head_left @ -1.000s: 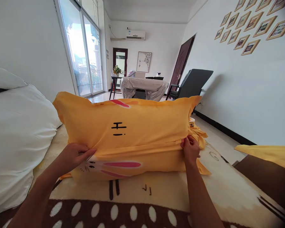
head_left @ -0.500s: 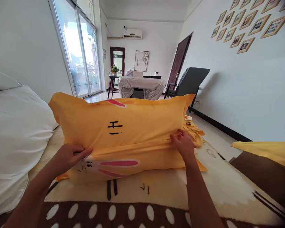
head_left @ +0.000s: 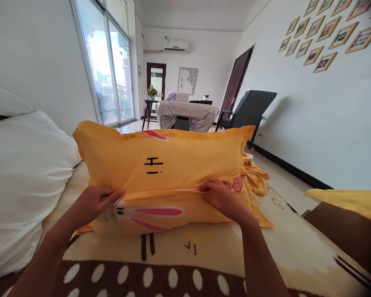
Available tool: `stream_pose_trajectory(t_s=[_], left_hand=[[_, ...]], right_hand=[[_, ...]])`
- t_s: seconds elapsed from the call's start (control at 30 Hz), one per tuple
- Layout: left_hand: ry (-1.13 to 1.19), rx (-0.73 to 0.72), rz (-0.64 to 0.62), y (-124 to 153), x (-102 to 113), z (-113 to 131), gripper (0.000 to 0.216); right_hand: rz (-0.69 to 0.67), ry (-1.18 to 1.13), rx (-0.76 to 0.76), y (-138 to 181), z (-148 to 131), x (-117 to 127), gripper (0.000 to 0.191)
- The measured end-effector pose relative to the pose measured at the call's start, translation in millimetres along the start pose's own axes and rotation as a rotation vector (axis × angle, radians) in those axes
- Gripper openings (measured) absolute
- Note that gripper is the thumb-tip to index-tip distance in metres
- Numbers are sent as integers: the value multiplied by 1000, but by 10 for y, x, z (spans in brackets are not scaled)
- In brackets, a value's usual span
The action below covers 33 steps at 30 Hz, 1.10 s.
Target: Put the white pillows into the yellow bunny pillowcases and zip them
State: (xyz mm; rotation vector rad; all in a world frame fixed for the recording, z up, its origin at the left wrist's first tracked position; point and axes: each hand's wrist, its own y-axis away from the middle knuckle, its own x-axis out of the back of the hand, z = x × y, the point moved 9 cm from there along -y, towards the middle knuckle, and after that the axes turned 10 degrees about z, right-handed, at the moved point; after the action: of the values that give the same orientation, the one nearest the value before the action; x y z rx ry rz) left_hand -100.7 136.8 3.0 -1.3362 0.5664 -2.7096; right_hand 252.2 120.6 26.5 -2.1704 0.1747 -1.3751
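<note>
In the head view, the yellow pillow point(head_left: 170, 177) lay across the patterned blanket point(head_left: 210, 247) in front of us, and we took every place from it. A long fold point(head_left: 160, 192) ran along its near face, between the "Hi" lettering point(head_left: 153, 166) and the rabbit print point(head_left: 159, 212). White bedding point(head_left: 24, 177) was heaped beyond its left end, and crumpled yellow cloth point(head_left: 259, 175) lay just beside its right end.

The clearest change was in our right hand point(head_left: 220, 197). A second earlier it had been at the pillow's right end; now it was nearer the pillow's middle, with thumb and fingers pinching the edge of the fold. Our left hand point(head_left: 100, 199) was where it had been, near the pillow's left end, its thumb and fingers closed on the cloth. With the right end of the fold let go, a reddish patch point(head_left: 237, 184) had come into sight there, beside the right hand.

We took this to mean that we were working inward along the fold, with the left hand as anchor. The pillow itself had barely shifted, and the fold did not yet look flat to us.
</note>
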Motion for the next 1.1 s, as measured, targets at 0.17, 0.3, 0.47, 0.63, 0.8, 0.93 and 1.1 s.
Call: stream_pose_trajectory(t_s=[0.17,0.3,0.47,0.63,0.8,0.93,1.1], left_hand=[[36,-5,28,9,24,-24,59],[31,-23,19,18,5,-17,59],[42,-38,-32,30,-9,3,56],[84,-105,-59,49,52,142,47],[84,-172,35,-17,85,160,41],[-116,-207,216,-82,115,34,40],[-268,-194,331,-90,152,-39,38]], right_hand=[[81,74,-60,1,472,91,12],[166,169,-86,36,660,193,21],[337,239,-40,6,643,234,17],[553,136,-114,54,812,386,18],[572,140,-237,83,867,424,23],[666,184,-343,121,882,461,34],[738,260,-316,143,878,456,46]])
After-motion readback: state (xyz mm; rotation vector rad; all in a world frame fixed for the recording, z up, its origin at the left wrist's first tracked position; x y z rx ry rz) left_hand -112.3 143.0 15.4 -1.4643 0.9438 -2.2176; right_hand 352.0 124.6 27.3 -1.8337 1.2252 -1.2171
